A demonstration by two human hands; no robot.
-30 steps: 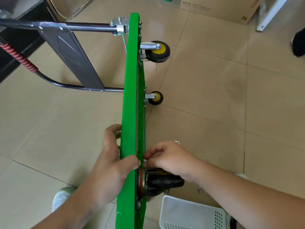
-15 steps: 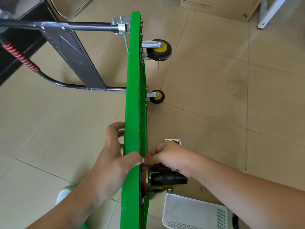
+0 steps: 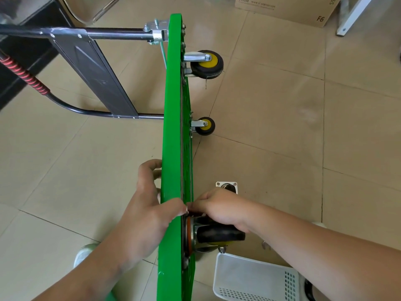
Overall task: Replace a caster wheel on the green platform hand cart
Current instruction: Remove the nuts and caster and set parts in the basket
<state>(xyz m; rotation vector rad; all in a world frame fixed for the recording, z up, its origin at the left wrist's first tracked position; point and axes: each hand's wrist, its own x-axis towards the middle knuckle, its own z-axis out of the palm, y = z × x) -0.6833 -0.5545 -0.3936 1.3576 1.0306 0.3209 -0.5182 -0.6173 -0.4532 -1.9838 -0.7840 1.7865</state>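
Head view: green platform cart [image 3: 173, 127] is standing on edge on the beige tiled floor [image 3: 271, 127]. Its upper edge is being gripped by the left hand [image 3: 149, 211]; the right hand [image 3: 221, 209] is pinching at the caster wheel [image 3: 219, 234] near the cart's near corner. A white basket [image 3: 249, 276] is lying just beside the wheel.

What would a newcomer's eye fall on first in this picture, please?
The green platform stands on edge down the middle of the tiled floor. At its near end the left hand grips it while the right hand reaches over a black caster on the underside. Two yellow-hubbed wheels jut out further along, and a loose caster plate lies on the floor just beyond the right hand.
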